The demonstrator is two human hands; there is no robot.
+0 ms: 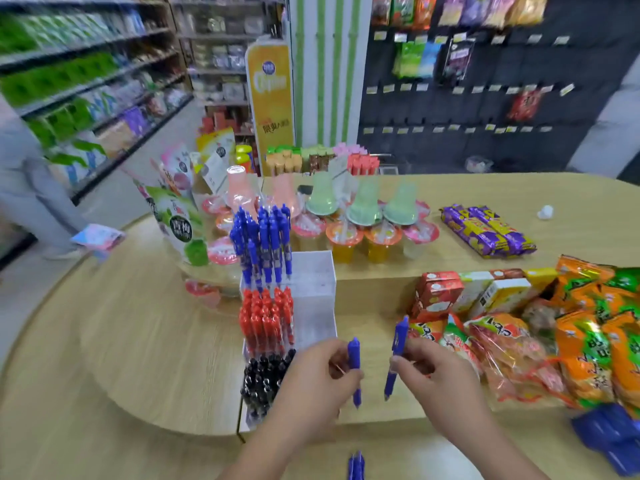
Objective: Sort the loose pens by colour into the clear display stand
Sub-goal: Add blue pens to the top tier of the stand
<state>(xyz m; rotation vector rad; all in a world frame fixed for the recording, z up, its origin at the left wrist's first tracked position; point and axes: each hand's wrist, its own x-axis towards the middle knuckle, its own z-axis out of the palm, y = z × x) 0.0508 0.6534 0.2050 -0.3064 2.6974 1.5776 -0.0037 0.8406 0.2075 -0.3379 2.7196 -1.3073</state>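
Observation:
The clear display stand [317, 299] sits on the wooden counter, with blue pens [263, 240] in its back tier, red pens [266, 317] in the middle and black pens [265, 379] in front. Its right half shows no pens. My left hand [311, 386] grips one blue pen [355, 370] upright just right of the black pens. My right hand [440, 379] pinches a second blue pen [396, 355], tilted, beside it. More loose blue pens [356, 465] lie at the bottom edge of the view.
Snack bags [595, 327] and small cartons [450, 292] crowd the right of the counter. Jelly cups [346, 233] and purple bars [488, 230] sit on the raised shelf behind. A blue packet [613, 434] lies at lower right. A person stands in the aisle at far left [31, 188].

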